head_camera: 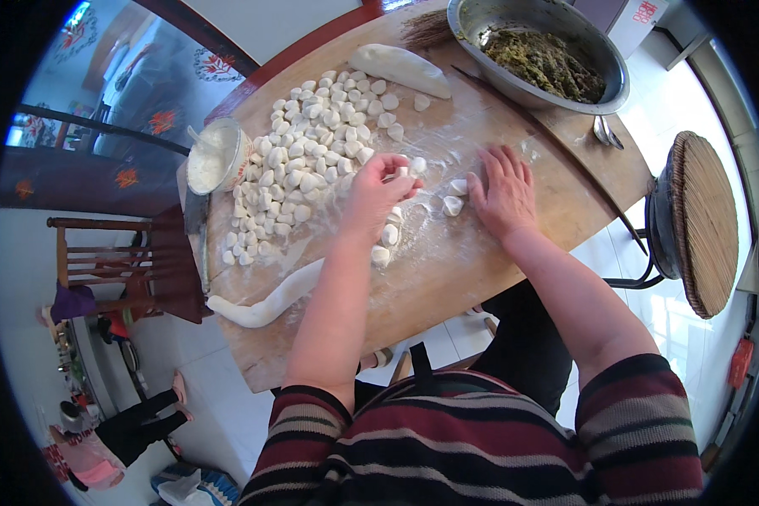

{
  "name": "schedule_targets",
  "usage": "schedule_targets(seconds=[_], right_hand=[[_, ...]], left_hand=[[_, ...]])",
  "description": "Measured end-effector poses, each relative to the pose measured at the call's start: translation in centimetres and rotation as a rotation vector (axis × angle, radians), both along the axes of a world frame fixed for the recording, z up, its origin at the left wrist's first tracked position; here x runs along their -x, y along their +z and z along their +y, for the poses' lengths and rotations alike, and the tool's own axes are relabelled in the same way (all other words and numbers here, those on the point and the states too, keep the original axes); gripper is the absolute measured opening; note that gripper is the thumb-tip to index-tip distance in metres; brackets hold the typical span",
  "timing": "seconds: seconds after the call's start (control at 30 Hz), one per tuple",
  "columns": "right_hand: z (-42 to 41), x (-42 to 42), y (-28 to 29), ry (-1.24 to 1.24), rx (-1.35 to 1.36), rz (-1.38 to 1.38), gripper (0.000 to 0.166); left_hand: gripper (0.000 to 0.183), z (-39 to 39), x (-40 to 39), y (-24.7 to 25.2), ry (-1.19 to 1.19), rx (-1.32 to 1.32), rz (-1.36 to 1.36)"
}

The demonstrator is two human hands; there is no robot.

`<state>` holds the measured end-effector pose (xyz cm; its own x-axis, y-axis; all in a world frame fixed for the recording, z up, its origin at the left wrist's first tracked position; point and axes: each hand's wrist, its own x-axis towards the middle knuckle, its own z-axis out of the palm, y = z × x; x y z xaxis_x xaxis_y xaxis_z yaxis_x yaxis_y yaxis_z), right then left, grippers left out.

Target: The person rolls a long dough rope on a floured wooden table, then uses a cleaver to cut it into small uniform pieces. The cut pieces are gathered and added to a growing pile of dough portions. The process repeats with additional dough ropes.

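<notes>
My left hand (386,186) is over the middle of a floured wooden board (455,265), its thumb and fingers pinched on a small dough piece (403,171). Another dough piece (419,166) lies just beyond the fingertips. Palm down, my right hand (505,190) rests flat on the board, fingers stretched out; whatever is under the palm is hidden. Two dough pieces (453,205) lie by its thumb. A short row of dough pieces (389,235) runs beside my left wrist. Left of that hand spreads a large heap of cut dough pieces (310,139). A dough rope (272,307) passes behind my left forearm.
A dough log (400,68) lies at the back, near a metal basin (618,95) of green-brown filling. A long thin stick (544,129) crosses the right side, near spoons (607,133). A flour tub (218,158) and a cleaver (196,215) stand left. A woven-topped stool (705,221) is right.
</notes>
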<state>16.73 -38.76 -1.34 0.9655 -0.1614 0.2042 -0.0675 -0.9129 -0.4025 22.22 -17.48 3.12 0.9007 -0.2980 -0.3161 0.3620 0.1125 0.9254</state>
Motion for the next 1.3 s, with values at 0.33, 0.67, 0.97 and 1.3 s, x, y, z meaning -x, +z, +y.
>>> schedule_targets(seconds=[0.33,0.67,0.97,1.3], right_hand=[[-0.4,0.9,0.5,0.213,-0.238,-0.103,0.041],[0.6,-0.3,-0.7,0.028,-0.843,-0.130,0.028],[1.1,-4.9,0.7,0.863,0.190,-0.060,0.026],[-5.8,-2.0,0.2,0.330,-0.047,-0.087,0.037]], left_hand=[[0.033,-6.2,0.1,-3.7,-0.122,-0.100,-0.193],[0.031,-2.8,0.8,-2.8,-0.033,-0.794,-0.640],[0.019,0.8,2.1,-4.4,-0.169,-0.983,-1.098],[0.065,4.7,6.2,-4.3,-0.109,-1.455,-0.839]])
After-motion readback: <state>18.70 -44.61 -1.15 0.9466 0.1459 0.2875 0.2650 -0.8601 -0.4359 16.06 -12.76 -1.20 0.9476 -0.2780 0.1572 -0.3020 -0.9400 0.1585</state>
